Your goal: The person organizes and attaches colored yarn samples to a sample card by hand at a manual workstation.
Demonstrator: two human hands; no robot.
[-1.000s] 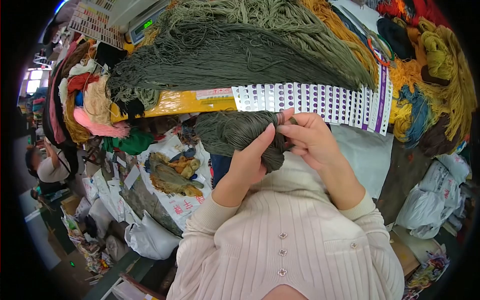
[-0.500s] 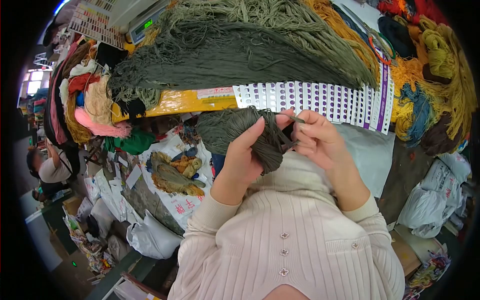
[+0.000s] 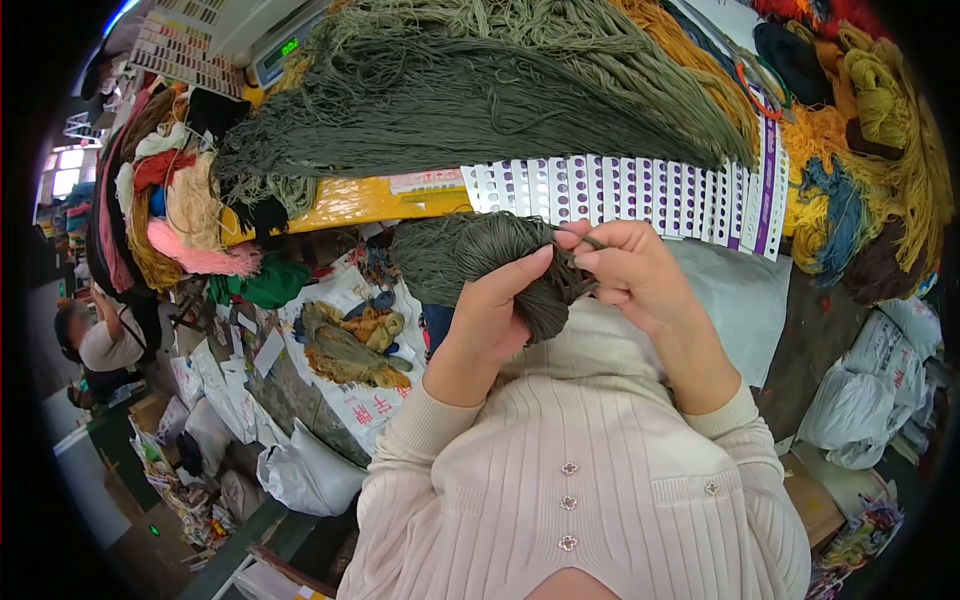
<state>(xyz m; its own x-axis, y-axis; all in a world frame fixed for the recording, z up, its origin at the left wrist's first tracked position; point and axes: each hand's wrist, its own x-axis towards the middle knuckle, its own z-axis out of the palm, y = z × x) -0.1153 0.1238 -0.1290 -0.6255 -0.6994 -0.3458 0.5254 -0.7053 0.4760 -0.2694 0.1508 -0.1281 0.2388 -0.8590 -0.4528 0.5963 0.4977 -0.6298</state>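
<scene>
A bundle of dark grey-green yarn (image 3: 505, 258) hangs in front of my chest, near the table's edge. My left hand (image 3: 497, 305) is wrapped round its lower side, with the thumb across the front. My right hand (image 3: 640, 278) pinches strands of the same yarn at the bundle's right end, its fingertips close to my left thumb. Behind the hands, a long pile of dark green yarn (image 3: 430, 110) lies across the table, beside lighter olive yarn (image 3: 590, 60). White cards with rows of punched holes (image 3: 620, 195) lie between that pile and my hands.
Scissors with orange handles (image 3: 745, 90) lie at the upper right near yellow yarn (image 3: 815, 145). A scale (image 3: 283, 52) stands at the upper left beside colour sample cards (image 3: 185, 50). Pink yarn (image 3: 200, 250) is at the left. Another person (image 3: 105, 335) is at the far left.
My right fingertips have drawn in against the bundle, near my left thumb. The dark gap between the strands there has closed. The view has shifted slightly.
</scene>
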